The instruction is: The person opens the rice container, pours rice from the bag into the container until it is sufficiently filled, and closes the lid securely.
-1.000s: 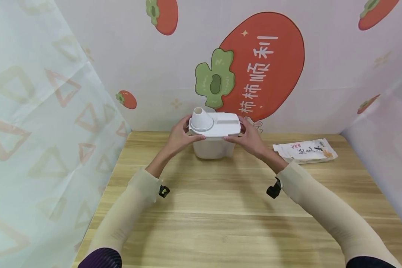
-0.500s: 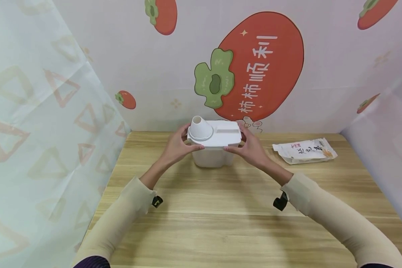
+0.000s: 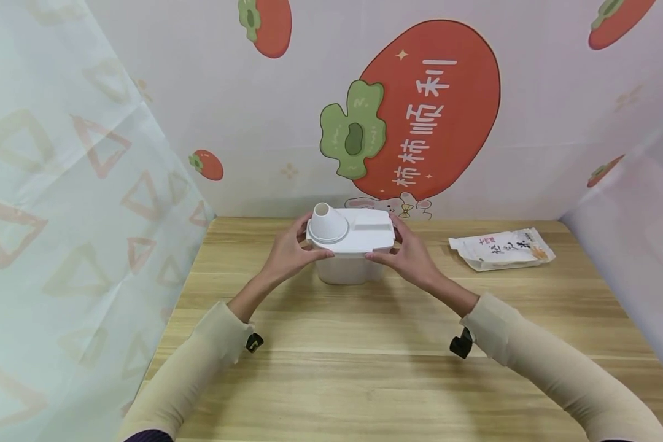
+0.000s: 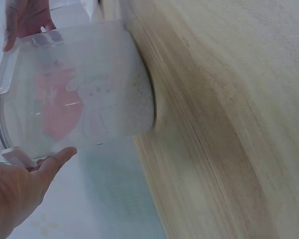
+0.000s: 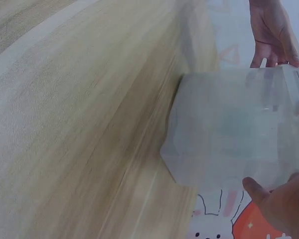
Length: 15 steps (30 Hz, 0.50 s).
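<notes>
Head view: a translucent container [image 3: 349,271] stands on a wooden table [image 3: 359,374], held between two hands.
Its white lid [image 3: 364,242] carries a cone-shaped spout [image 3: 329,226] toward the left end. The left hand [image 3: 288,253] grips that end, thumb in front, fingers curled behind; the right hand [image 3: 411,255] clamps the opposite end likewise. A white printed packet [image 3: 503,249] lies to the right, apart from the container, near the patterned back wall [image 3: 265,123].

Cream, cloth-like sleeves [image 3: 199,362] are worn on both arms; a small black wrist camera [image 3: 461,345] juts out below each sleeve's cuff, dark fabric [image 3: 150,436] beyond its elbow end.
</notes>
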Motion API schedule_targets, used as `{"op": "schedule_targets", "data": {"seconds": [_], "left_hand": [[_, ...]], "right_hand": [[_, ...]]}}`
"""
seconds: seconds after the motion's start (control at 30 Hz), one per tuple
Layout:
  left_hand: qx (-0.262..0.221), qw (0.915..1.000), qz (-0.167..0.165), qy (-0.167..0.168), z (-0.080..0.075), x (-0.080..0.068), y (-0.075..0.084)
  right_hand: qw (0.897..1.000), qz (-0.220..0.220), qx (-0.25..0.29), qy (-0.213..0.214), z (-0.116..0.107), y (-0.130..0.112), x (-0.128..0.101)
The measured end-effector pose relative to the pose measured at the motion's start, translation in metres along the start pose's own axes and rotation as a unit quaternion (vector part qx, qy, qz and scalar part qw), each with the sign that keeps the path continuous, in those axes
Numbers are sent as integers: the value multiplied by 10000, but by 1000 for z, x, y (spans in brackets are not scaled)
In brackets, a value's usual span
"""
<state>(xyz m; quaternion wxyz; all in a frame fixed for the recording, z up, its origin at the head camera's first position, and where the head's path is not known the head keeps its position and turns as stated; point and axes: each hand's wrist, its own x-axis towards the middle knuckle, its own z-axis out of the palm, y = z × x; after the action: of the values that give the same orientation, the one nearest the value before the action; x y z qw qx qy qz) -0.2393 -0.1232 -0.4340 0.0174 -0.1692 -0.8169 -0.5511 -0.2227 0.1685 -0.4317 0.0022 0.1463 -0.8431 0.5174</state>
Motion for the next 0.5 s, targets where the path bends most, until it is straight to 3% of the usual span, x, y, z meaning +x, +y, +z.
{"op": "schedule_targets", "data": {"seconds": [0.3,0.5], "left_hand": [[-7,10000,40,-24,0,-2,-4],[-64,9999,35,-117,0,-2,-4]], "right_hand": [[10000,55,-10,-80,2,1,0],[9988,-77,314,-355,-7,12,-1]]}}
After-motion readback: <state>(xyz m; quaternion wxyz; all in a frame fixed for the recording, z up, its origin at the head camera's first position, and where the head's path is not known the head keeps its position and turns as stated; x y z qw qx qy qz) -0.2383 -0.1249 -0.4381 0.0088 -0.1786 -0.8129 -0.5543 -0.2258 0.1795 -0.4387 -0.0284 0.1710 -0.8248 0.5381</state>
